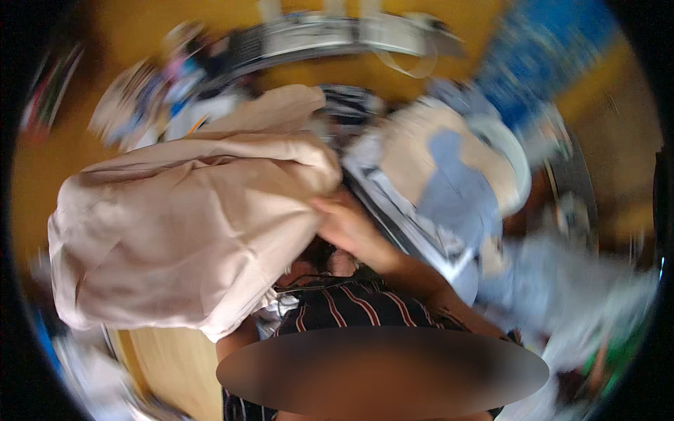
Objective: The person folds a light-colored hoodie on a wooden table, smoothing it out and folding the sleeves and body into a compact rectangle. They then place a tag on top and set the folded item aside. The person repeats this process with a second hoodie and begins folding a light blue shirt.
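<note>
A large pinkish-beige cloth point(182, 231) spreads over the left half of the head view, raised and softly creased. At its right edge, my right hand point(347, 226) has its fingers closed on the fabric; motion blurs them a little. My left forearm point(237, 342) goes up under the near edge of this cloth, which hides my left hand and its fingers. Just right of my right hand lies a pile with a beige garment point(411, 151) and a blue-grey garment point(456, 186) on top.
Behind the cloth stands a dark rack with white parts point(309, 35). A blue sheet point(540, 56) is at the back right, near a white rounded rim point(519, 165). Translucent plastic point(597, 302) lies at the right. Blurred clutter point(133, 105) sits at the far left.
</note>
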The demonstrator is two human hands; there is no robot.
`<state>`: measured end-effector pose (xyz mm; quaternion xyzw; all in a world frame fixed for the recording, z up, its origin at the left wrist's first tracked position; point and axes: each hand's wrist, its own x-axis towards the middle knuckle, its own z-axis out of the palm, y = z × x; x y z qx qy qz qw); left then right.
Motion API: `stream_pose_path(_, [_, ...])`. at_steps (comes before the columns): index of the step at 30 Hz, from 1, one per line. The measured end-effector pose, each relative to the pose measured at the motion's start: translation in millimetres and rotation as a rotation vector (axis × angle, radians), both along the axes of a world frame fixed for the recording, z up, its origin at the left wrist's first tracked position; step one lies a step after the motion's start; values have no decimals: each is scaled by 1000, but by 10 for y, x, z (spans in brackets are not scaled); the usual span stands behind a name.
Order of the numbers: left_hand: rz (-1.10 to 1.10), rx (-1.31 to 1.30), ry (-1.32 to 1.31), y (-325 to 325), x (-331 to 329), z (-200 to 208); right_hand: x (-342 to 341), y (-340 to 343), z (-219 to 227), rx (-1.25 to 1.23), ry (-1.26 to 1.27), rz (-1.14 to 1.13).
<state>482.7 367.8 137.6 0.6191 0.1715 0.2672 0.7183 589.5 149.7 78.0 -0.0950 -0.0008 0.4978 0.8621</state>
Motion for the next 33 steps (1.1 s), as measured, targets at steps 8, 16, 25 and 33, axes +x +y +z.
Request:
stream_pose_path(8, [793,-318,113,-929,-2164,-870,-277,172,717,40,-1584,-467])
stream_pose_path(16, [1353,-509,14,-2358,-3154,-825,-1403,1894,2275,341,-1236,-2])
stream_pose_path(25, [1525,-516,-109,-1940,-4002,-923,-2354,3270,3124,476,-1226,-473])
stream_pose_path(33, [1686,-458,-63,-1243,-4705,-713,-2058,3131,1489,-192,-1978,-283])
